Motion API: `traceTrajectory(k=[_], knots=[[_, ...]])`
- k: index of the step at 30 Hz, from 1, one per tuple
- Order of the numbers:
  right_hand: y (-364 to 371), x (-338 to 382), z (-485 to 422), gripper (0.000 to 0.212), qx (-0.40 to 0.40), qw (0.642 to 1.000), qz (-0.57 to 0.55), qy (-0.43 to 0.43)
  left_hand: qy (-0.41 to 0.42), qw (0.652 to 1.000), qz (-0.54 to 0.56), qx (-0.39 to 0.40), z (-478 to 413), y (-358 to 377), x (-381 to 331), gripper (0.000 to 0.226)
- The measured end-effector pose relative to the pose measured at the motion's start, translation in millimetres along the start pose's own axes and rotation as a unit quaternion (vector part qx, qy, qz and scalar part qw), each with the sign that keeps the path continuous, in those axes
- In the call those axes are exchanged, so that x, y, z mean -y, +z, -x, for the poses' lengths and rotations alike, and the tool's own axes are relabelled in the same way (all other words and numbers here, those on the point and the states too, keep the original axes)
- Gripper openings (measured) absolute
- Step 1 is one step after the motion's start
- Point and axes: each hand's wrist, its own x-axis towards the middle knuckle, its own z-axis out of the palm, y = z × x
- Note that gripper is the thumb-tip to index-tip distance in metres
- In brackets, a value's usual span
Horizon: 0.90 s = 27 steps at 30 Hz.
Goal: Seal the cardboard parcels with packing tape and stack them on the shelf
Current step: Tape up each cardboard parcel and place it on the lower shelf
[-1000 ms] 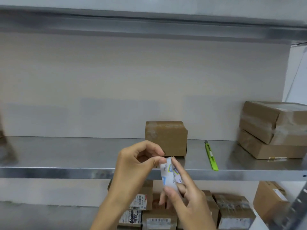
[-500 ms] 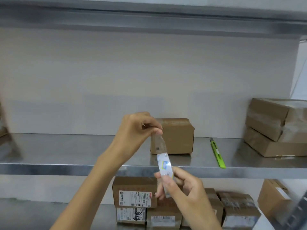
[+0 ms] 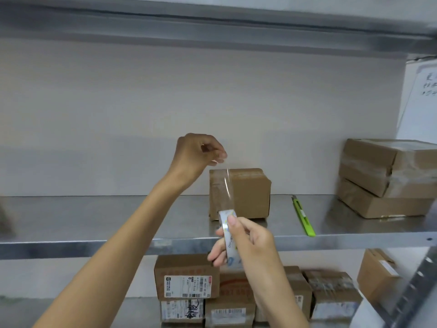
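Note:
A small brown cardboard parcel (image 3: 248,192) stands on the steel shelf (image 3: 94,218), near its middle. In front of it my right hand (image 3: 246,242) grips a roll of clear packing tape (image 3: 228,233) with a white printed core. My left hand (image 3: 201,155) is raised above the parcel's left top edge and pinches the free end of a clear tape strip (image 3: 227,188) that runs down to the roll. The strip hangs stretched in front of the parcel's left side.
A green utility knife (image 3: 303,216) lies on the shelf right of the parcel. Two taped parcels (image 3: 387,176) are stacked at the far right. Several labelled boxes (image 3: 189,278) sit on the lower shelf. Another shelf (image 3: 212,22) runs overhead.
My left hand has lifted up and away from the roll, drawing out a longer strip of tape. My right hand has kept its hold on the roll.

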Motion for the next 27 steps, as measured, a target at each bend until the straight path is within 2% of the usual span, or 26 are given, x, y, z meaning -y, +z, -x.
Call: traceTrajectory(k=[10,20,27], knots=[[7.5,0.8,-22.8,0.036,-0.03,0.999,0.04,0.005,-0.029,0.999,-0.037,0.015,-22.3,1.7,38.8,0.007],[5.5,7.5,-35.4,0.038,-0.025,0.999,0.019,0.023,-0.039,0.998,-0.036,0.043,-28.3,12.9,67.8,0.009],[2.6,8.8,-37.5,0.038,-0.014,0.999,0.016,0.039,-0.065,0.987,-0.066,0.129,-42.0,12.2,68.3,0.006]])
